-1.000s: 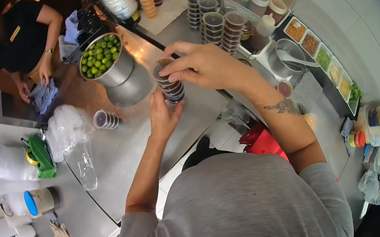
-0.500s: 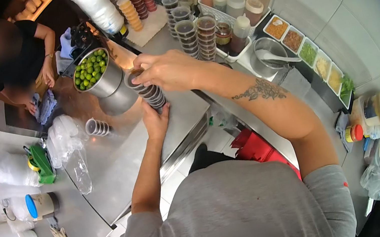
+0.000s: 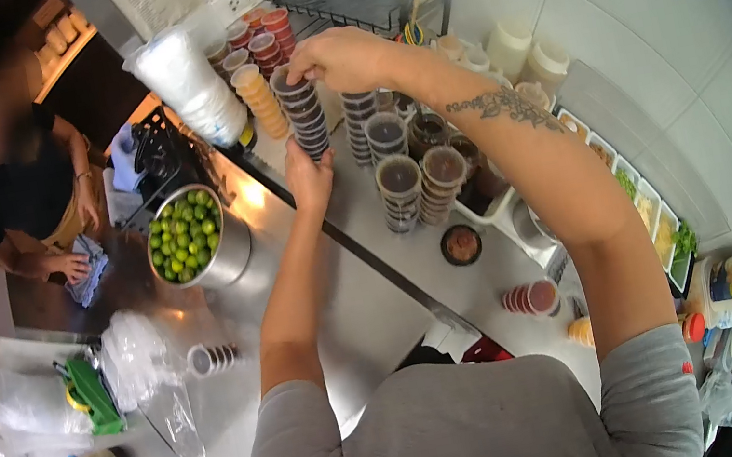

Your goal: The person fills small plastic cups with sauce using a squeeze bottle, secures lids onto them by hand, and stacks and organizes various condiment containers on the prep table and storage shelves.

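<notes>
A tall stack of lidded sauce cups [image 3: 305, 114], filled with something dark, stands upright between my hands. My left hand [image 3: 311, 182] is wrapped round its bottom end. From above, my right hand [image 3: 343, 60] grips the top cup's edge with its fingertips. Just left of the stack is a column of yellow-orange sauce cups [image 3: 260, 100], and red sauce cups [image 3: 278, 36] stand behind. To the right are more stacks of dark sauce cups [image 3: 400, 185], several cups high.
A metal pot of limes [image 3: 236, 241] stands left of my left arm. A short stack of dark cups [image 3: 213, 358] lies on the steel counter. Further right are a small round tub [image 3: 461, 245], red cups [image 3: 530, 299] and a garnish tray [image 3: 672, 243]. Another person's hand [image 3: 76, 267] holds a cloth at left.
Both my hands have carried the stack of dark cups forward, from over the steel counter to beside the yellow-orange column. My view has shifted with my body towards the rack.
</notes>
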`<action>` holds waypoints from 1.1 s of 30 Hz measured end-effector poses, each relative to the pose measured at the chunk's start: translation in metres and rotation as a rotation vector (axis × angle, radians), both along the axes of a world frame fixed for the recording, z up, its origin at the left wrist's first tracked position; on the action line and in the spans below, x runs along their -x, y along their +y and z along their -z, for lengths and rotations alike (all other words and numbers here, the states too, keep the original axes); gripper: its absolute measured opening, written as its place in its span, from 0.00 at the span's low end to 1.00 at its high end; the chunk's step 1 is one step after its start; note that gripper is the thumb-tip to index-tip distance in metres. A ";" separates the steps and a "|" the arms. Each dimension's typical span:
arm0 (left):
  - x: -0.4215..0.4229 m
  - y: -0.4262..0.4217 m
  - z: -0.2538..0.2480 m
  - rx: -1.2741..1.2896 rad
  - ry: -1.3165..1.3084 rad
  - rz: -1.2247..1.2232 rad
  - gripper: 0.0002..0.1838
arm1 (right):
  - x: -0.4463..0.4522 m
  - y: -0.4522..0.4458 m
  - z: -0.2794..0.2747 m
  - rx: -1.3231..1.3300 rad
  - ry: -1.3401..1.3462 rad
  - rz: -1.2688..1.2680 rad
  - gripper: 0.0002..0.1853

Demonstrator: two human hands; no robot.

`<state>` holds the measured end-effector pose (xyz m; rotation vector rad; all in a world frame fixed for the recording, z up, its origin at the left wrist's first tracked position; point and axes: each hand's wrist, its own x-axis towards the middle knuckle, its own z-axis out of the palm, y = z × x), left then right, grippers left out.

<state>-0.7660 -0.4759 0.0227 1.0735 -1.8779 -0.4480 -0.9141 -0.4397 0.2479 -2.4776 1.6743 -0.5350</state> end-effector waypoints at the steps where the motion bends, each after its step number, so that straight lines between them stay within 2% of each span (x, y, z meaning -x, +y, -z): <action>1: 0.013 -0.020 0.005 0.032 -0.002 -0.002 0.33 | 0.010 -0.018 0.004 -0.015 -0.018 0.043 0.13; 6: 0.070 -0.092 0.019 -0.017 0.010 -0.014 0.32 | 0.049 -0.077 0.015 0.067 0.034 0.137 0.18; 11: 0.102 -0.128 0.030 -0.072 0.003 -0.044 0.30 | 0.064 -0.111 0.022 0.015 0.091 0.221 0.17; 13: 0.115 -0.150 0.047 -0.261 0.354 0.057 0.30 | 0.064 -0.116 0.023 -0.024 0.100 0.248 0.17; 15: 0.119 -0.147 0.049 -0.074 0.089 -0.086 0.30 | 0.067 -0.121 0.026 -0.032 0.100 0.253 0.17; 17: 0.125 -0.163 0.063 -0.215 0.258 -0.038 0.31 | 0.067 -0.124 0.028 -0.050 0.131 0.261 0.18; 20: 0.129 -0.188 0.096 -0.271 0.358 0.019 0.31 | 0.069 -0.131 0.036 -0.039 0.147 0.260 0.19; 22: 0.119 -0.144 0.030 -0.170 0.014 -0.145 0.30 | 0.069 -0.134 0.041 -0.015 0.150 0.254 0.20; 33: 0.125 -0.148 0.033 -0.142 -0.018 -0.204 0.29 | 0.065 -0.142 0.038 -0.070 0.217 0.294 0.25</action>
